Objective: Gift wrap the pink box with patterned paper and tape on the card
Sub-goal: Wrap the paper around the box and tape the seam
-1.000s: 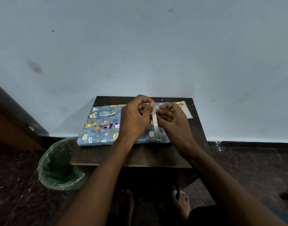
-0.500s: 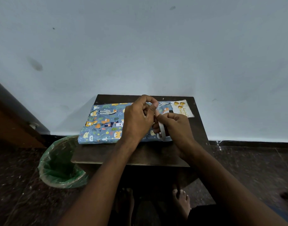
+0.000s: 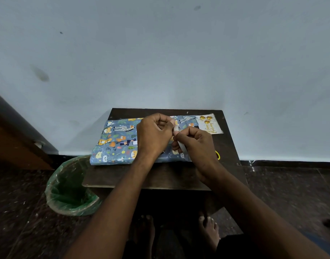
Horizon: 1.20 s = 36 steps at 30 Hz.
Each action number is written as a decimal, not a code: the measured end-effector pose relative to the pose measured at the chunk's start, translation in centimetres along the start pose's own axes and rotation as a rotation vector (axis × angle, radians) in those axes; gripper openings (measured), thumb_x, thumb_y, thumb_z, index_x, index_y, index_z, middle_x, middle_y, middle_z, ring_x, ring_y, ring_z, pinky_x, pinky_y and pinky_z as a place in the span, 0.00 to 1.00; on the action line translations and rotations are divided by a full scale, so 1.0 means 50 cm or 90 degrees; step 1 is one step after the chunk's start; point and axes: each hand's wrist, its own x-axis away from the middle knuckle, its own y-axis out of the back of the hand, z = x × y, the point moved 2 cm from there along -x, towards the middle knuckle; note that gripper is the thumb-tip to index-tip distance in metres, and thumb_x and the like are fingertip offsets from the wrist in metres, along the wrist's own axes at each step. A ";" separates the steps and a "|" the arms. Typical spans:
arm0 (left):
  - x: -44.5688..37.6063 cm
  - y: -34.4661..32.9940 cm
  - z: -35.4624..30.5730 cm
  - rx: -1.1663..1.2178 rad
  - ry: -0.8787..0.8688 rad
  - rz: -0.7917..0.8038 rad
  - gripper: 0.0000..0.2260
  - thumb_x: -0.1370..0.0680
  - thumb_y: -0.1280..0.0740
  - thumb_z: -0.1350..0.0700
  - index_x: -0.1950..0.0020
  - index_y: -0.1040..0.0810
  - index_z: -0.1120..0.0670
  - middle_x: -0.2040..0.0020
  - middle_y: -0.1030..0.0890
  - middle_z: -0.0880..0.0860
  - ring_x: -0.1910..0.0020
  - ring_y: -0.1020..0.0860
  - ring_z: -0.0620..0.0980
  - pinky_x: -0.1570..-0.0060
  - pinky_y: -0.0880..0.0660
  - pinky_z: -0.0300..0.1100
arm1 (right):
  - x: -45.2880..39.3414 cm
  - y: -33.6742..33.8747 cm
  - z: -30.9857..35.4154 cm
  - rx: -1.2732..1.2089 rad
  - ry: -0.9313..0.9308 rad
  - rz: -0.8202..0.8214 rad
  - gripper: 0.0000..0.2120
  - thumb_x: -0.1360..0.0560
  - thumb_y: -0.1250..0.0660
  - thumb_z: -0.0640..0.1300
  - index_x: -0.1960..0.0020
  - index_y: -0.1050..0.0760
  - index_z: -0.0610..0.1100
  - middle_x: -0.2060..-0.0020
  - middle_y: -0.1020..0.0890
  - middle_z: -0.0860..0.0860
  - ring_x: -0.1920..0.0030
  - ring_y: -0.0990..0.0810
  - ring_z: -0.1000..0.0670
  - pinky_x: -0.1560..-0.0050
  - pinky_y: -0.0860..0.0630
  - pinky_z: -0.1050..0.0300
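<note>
Glossy printed wrapping paper on a matt dark wooden table.

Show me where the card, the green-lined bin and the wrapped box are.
card (image 3: 209, 124): head view, its printed face.
green-lined bin (image 3: 66, 191): head view, its inner liner.
wrapped box (image 3: 116, 139): head view, its patterned top.

Animal-print blue wrapped box flat on table; card beside its far-right corner
</note>
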 end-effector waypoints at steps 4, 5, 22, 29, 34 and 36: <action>0.002 -0.001 -0.003 -0.054 -0.022 -0.004 0.03 0.22 0.24 0.56 0.55 0.14 0.50 0.63 0.15 0.45 0.64 0.17 0.41 0.60 0.18 0.42 | -0.007 0.003 0.003 -0.001 -0.008 0.008 0.11 0.21 0.29 0.38 0.58 0.19 0.32 0.64 0.16 0.36 0.65 0.18 0.44 0.59 0.18 0.52; 0.002 -0.001 -0.002 -0.063 -0.025 -0.002 0.03 0.22 0.24 0.56 0.55 0.14 0.49 0.63 0.15 0.44 0.64 0.17 0.41 0.60 0.18 0.43 | -0.008 0.005 0.002 -0.003 -0.012 0.008 0.11 0.21 0.29 0.38 0.59 0.19 0.32 0.64 0.16 0.35 0.65 0.19 0.43 0.60 0.18 0.52; 0.005 0.001 -0.008 0.249 0.195 0.254 0.12 0.13 0.35 0.53 0.32 0.17 0.52 0.42 0.13 0.53 0.54 0.14 0.49 0.56 0.19 0.43 | -0.012 0.017 0.001 -0.013 0.096 -0.049 0.11 0.20 0.31 0.37 0.60 0.20 0.35 0.67 0.17 0.45 0.65 0.20 0.49 0.60 0.20 0.52; 0.019 -0.012 -0.011 0.386 0.317 0.260 0.10 0.19 0.28 0.50 0.40 0.13 0.52 0.49 0.13 0.50 0.53 0.14 0.50 0.53 0.20 0.44 | -0.017 0.019 -0.005 0.048 0.159 -0.074 0.12 0.20 0.29 0.41 0.62 0.20 0.40 0.66 0.17 0.42 0.61 0.18 0.37 0.56 0.19 0.40; 0.027 -0.023 -0.015 0.392 0.310 0.205 0.12 0.22 0.24 0.49 0.40 0.11 0.51 0.50 0.12 0.51 0.57 0.16 0.47 0.63 0.20 0.37 | -0.016 0.019 -0.003 0.104 0.198 -0.079 0.13 0.19 0.29 0.43 0.62 0.20 0.41 0.67 0.17 0.46 0.61 0.19 0.38 0.57 0.20 0.40; 0.029 -0.025 -0.018 0.401 0.312 0.180 0.11 0.22 0.23 0.51 0.41 0.11 0.51 0.53 0.12 0.51 0.60 0.17 0.47 0.66 0.21 0.37 | -0.016 0.019 -0.001 0.108 0.201 -0.081 0.13 0.20 0.29 0.42 0.63 0.20 0.42 0.67 0.18 0.47 0.62 0.19 0.39 0.58 0.20 0.40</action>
